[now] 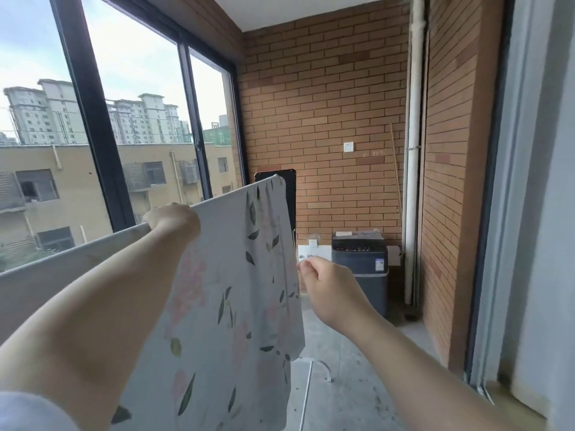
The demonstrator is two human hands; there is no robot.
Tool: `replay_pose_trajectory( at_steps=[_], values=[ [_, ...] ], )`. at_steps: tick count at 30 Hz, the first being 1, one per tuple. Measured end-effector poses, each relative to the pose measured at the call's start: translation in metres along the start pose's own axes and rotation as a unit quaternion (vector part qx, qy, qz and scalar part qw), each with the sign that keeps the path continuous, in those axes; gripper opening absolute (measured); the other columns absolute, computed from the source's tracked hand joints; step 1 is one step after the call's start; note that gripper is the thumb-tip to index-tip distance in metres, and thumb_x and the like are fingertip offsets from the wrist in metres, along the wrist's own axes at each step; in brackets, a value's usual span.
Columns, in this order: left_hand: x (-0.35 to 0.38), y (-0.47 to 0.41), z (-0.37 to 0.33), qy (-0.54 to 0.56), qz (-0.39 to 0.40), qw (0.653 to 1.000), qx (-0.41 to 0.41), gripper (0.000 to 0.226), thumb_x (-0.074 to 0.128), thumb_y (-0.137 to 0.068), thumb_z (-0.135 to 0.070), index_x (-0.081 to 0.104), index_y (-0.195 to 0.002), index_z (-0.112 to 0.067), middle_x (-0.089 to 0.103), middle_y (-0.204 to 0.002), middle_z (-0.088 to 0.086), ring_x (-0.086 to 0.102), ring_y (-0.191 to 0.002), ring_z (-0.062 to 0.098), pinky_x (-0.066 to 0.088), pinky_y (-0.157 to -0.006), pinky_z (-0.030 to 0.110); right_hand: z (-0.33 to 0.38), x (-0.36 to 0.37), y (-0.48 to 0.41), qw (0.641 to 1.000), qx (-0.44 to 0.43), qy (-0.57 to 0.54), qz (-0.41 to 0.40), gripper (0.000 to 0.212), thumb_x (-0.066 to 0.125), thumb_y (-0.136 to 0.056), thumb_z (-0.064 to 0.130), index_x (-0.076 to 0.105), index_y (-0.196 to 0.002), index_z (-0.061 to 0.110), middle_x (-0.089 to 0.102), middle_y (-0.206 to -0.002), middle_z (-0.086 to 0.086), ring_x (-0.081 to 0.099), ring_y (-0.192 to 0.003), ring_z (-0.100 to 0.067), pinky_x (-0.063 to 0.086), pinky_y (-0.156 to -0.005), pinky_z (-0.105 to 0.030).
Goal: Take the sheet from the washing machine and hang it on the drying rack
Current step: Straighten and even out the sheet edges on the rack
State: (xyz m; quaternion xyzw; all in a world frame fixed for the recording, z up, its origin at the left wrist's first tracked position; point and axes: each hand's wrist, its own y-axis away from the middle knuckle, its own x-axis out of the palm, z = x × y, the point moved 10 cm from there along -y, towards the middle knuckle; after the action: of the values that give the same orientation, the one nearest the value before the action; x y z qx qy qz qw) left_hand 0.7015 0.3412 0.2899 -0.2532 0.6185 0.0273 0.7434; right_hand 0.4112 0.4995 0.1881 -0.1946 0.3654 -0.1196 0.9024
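Observation:
A pale sheet [236, 275] printed with pink flowers and dark leaves hangs over the top bar of the drying rack, which it hides. My left hand [172, 220] grips the sheet's top fold along that bar. My right hand [326, 287] pinches the sheet's right edge at mid height. The rack's white foot [325, 370] shows on the floor below the cloth. The dark grey washing machine [361, 269] stands at the back against the brick wall, its lid down.
Large windows with dark frames [93, 119] run along the left. A brick wall [326, 104] closes the far end, with a white pipe [413, 150] in the corner. A grey door frame [513, 213] lines the right. Bare concrete floor [357, 384] lies ahead.

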Motion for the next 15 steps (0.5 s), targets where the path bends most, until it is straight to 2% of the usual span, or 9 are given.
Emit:
replay_pose_trajectory(
  at_steps=[1, 5, 11, 15],
  values=[
    [0.006, -0.014, -0.013, 0.01, 0.015, 1.0, -0.009, 0.045, 0.053, -0.094, -0.018, 0.054, -0.139, -0.014, 0.057, -0.139, 0.008, 0.055, -0.127, 0.03, 0.043, -0.099, 0.041, -0.007, 0.002, -0.021, 1.0, -0.003, -0.005, 0.008, 0.037, 0.035, -0.108, 0.037, 0.058, -0.082, 0.022, 0.059, -0.069, 0.005, 0.058, -0.071, -0.017, 0.056, -0.076, -0.044],
    [0.02, -0.068, -0.079, 0.021, 0.007, 1.0, -0.003, 0.043, 0.056, -0.092, -0.02, 0.058, -0.134, -0.014, 0.062, -0.133, 0.007, 0.058, -0.121, 0.029, 0.046, -0.1, 0.04, -0.042, 0.007, -0.102, 0.999, -0.024, -0.021, 0.014, 0.038, 0.036, -0.108, 0.038, 0.067, -0.106, 0.017, 0.068, -0.084, 0.001, 0.063, -0.081, -0.019, 0.055, -0.077, -0.038],
    [0.046, -0.157, -0.171, -0.018, -0.021, 1.0, 0.002, 0.045, 0.057, -0.087, -0.022, 0.058, -0.132, -0.016, 0.066, -0.122, 0.005, 0.063, -0.11, 0.026, 0.044, -0.081, 0.036, -0.116, 0.032, -0.221, 0.998, -0.04, -0.043, 0.033, 0.036, 0.037, -0.108, 0.036, 0.067, -0.11, 0.017, 0.068, -0.084, 0.0, 0.062, -0.08, -0.018, 0.051, -0.075, -0.032],
    [0.058, -0.206, -0.222, -0.058, -0.043, 0.997, -0.004, 0.041, 0.05, -0.093, -0.018, 0.055, -0.134, -0.013, 0.064, -0.125, 0.006, 0.063, -0.111, 0.027, 0.04, -0.075, 0.034, -0.159, 0.055, -0.3, 0.994, -0.069, -0.067, 0.048, 0.031, 0.042, -0.106, 0.037, 0.066, -0.116, 0.021, 0.071, -0.101, 0.005, 0.064, -0.092, -0.015, 0.053, -0.081, -0.03]
  ],
)
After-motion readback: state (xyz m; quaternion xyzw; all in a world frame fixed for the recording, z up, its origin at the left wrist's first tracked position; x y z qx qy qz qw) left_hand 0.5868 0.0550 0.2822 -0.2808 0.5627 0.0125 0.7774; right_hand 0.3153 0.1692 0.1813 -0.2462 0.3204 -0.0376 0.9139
